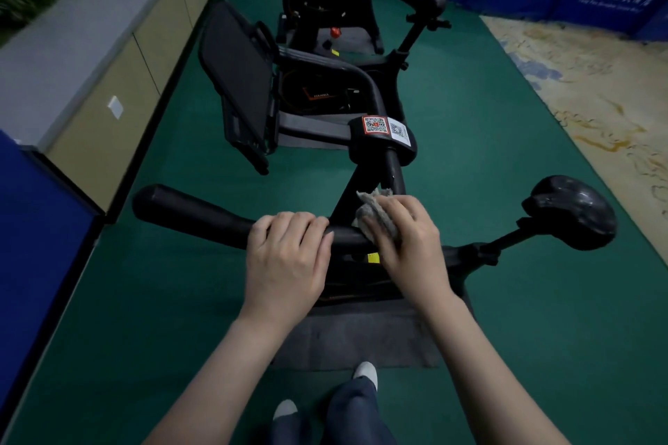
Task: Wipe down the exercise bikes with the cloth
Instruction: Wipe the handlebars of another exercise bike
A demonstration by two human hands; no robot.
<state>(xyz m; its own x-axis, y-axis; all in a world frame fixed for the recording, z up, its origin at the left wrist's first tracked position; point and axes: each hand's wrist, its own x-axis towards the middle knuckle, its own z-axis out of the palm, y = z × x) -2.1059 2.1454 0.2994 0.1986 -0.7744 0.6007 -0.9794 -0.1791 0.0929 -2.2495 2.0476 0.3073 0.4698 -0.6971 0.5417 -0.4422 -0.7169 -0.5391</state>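
The nearest exercise bike (376, 170) is matte black, with a rounded tubular handlebar (195, 213), a glossy padded saddle (571, 211) on a thin post, and two square code stickers on its frame. The cloth (377, 215) is grey, fuzzy and crumpled, lying on the handlebar near the stem. The right hand (408, 246) presses it there, fingers bent over it. The left hand (289, 256) curls around the bar just beside. A dark mat (347, 340) lies beneath on green carpet (506, 300).
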